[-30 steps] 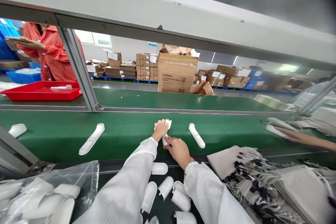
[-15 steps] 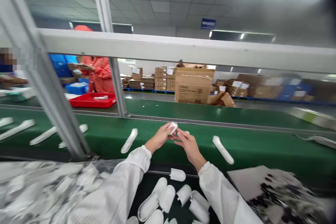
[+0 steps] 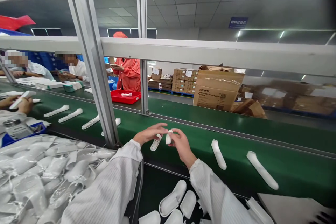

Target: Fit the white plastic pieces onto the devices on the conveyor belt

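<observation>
A small white plastic cover (image 3: pixel 168 138) is pinched between the thumb and fingers of my right hand (image 3: pixel 181 144), above the green conveyor belt. My left hand (image 3: pixel 150 134) is beside it with fingers stretched out, the tips near or touching the cover's top; I cannot tell which. A white handle-like part (image 3: pixel 155 143) lies on the belt, partly hidden by my left fingers. To the right, two more white handle-like parts, one nearer (image 3: pixel 218 154) and one farther (image 3: pixel 262 170), rest on the belt.
Loose white covers (image 3: pixel 173 197) lie in the dark space below my hands. Bagged white parts (image 3: pixel 52 178) are heaped at left. A metal post (image 3: pixel 90 56) rises left of my hands. Across the belt are a red tray (image 3: pixel 126 96), a cardboard box (image 3: pixel 217 89) and several people.
My view has swung left, and more people and belt parts show there. The left fingers, earlier around a white piece, are now stretched out, while the right hand pinches the cover.
</observation>
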Action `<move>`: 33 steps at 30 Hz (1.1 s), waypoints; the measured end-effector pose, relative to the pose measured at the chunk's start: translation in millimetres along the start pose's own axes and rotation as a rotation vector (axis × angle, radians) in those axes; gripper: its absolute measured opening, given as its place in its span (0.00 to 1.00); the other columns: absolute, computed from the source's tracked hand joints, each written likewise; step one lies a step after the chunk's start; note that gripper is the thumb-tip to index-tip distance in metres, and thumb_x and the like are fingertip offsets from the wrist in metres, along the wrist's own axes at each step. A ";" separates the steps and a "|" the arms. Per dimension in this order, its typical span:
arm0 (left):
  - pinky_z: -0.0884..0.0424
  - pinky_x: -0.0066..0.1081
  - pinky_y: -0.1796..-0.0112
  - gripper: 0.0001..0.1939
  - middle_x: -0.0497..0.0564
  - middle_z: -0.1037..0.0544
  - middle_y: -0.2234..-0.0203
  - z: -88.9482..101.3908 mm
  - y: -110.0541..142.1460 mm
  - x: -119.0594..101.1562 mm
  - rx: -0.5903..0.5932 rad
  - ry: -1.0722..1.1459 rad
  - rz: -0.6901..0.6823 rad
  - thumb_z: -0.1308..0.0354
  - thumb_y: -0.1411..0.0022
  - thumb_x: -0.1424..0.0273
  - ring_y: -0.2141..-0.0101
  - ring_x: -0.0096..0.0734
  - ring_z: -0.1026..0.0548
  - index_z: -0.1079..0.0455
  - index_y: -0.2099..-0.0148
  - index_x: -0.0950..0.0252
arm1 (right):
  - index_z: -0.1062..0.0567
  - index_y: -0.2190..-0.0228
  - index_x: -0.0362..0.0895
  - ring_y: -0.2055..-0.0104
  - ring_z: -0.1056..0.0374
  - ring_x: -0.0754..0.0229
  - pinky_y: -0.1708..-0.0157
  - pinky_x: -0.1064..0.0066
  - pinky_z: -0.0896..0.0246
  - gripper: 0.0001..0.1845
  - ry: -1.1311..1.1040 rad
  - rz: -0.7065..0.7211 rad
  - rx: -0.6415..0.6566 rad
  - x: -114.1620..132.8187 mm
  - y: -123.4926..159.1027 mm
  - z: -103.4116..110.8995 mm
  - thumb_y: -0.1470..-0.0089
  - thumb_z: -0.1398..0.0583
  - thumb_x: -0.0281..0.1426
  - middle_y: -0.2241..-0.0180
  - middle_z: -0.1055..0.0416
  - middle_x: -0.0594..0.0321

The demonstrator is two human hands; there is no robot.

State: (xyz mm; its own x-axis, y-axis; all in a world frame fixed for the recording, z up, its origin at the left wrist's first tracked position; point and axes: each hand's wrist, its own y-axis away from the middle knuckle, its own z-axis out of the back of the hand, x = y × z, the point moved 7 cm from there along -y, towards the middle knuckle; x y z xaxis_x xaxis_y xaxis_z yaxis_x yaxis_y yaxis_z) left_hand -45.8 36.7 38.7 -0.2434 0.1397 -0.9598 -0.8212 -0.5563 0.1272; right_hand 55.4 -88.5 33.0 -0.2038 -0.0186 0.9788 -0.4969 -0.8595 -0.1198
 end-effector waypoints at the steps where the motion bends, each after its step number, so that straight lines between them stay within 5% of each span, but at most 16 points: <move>1: 0.31 0.28 0.67 0.34 0.54 0.27 0.55 13.9 -5.4 1.9 -0.111 -0.058 -0.018 0.37 0.46 0.50 0.59 0.37 0.26 0.36 0.41 0.59 | 0.32 0.55 0.45 0.66 0.25 0.53 0.69 0.65 0.31 0.19 0.123 -0.024 -0.022 -4.0 -1.6 -5.5 0.42 0.44 0.45 0.66 0.22 0.56; 3: 0.30 0.30 0.63 0.33 0.57 0.28 0.52 36.2 -17.8 8.9 -0.374 -0.265 -0.007 0.39 0.44 0.49 0.55 0.41 0.27 0.34 0.42 0.62 | 0.32 0.57 0.44 0.65 0.25 0.49 0.67 0.63 0.33 0.16 0.300 -0.049 -0.042 -10.8 -2.9 -19.1 0.45 0.41 0.39 0.68 0.23 0.54; 5: 0.31 0.32 0.58 0.32 0.59 0.29 0.49 36.5 -34.1 17.2 -0.480 -0.519 0.033 0.38 0.44 0.51 0.53 0.43 0.27 0.33 0.43 0.63 | 0.31 0.58 0.43 0.61 0.26 0.44 0.64 0.60 0.35 0.16 0.477 -0.046 -0.037 -14.9 -1.9 -35.1 0.48 0.38 0.35 0.66 0.23 0.50; 9: 0.32 0.33 0.56 0.21 0.54 0.26 0.52 3.0 -64.9 38.8 -0.300 -0.805 0.116 0.37 0.45 0.62 0.55 0.43 0.25 0.30 0.48 0.56 | 0.34 0.52 0.41 0.58 0.26 0.41 0.62 0.58 0.36 0.19 0.741 -0.025 0.004 -18.2 2.6 -60.1 0.44 0.41 0.32 0.60 0.24 0.44; 11: 0.32 0.33 0.57 0.17 0.53 0.24 0.57 -2.4 -69.0 45.4 -0.310 -0.808 0.148 0.38 0.45 0.66 0.56 0.42 0.24 0.30 0.52 0.57 | 0.36 0.49 0.40 0.57 0.26 0.41 0.63 0.59 0.36 0.20 0.830 -0.010 0.021 -19.3 4.4 -62.7 0.41 0.43 0.33 0.59 0.24 0.44; 18: 0.31 0.30 0.63 0.15 0.53 0.25 0.58 -4.9 -68.9 55.9 -0.363 -0.704 0.173 0.43 0.41 0.61 0.66 0.35 0.23 0.33 0.53 0.59 | 0.29 0.49 0.42 0.54 0.28 0.48 0.58 0.64 0.36 0.18 1.026 0.149 0.184 -22.2 17.2 -44.5 0.41 0.40 0.33 0.53 0.26 0.49; 21: 0.32 0.33 0.59 0.15 0.56 0.26 0.56 -12.6 -73.0 55.6 -0.392 -0.740 0.176 0.43 0.42 0.61 0.59 0.41 0.23 0.33 0.54 0.60 | 0.32 0.43 0.46 0.49 0.31 0.49 0.55 0.65 0.37 0.25 1.085 0.206 0.226 -20.7 23.6 -38.6 0.42 0.39 0.30 0.46 0.29 0.52; 33: 0.33 0.37 0.58 0.16 0.58 0.28 0.54 -46.4 -87.6 50.8 -0.333 -0.786 0.127 0.46 0.39 0.60 0.56 0.45 0.25 0.34 0.51 0.61 | 0.31 0.43 0.53 0.53 0.29 0.46 0.61 0.60 0.36 0.23 1.216 0.130 0.208 -32.4 29.3 -4.9 0.40 0.41 0.34 0.46 0.27 0.56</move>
State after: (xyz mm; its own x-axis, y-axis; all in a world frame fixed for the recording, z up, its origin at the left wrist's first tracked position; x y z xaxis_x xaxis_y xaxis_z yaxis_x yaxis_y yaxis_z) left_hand 37.7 54.5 -32.8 -0.7105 0.5185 -0.4757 -0.5997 -0.7999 0.0238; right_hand 43.4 -110.6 -3.0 -0.9466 0.2804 0.1592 -0.2937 -0.9536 -0.0669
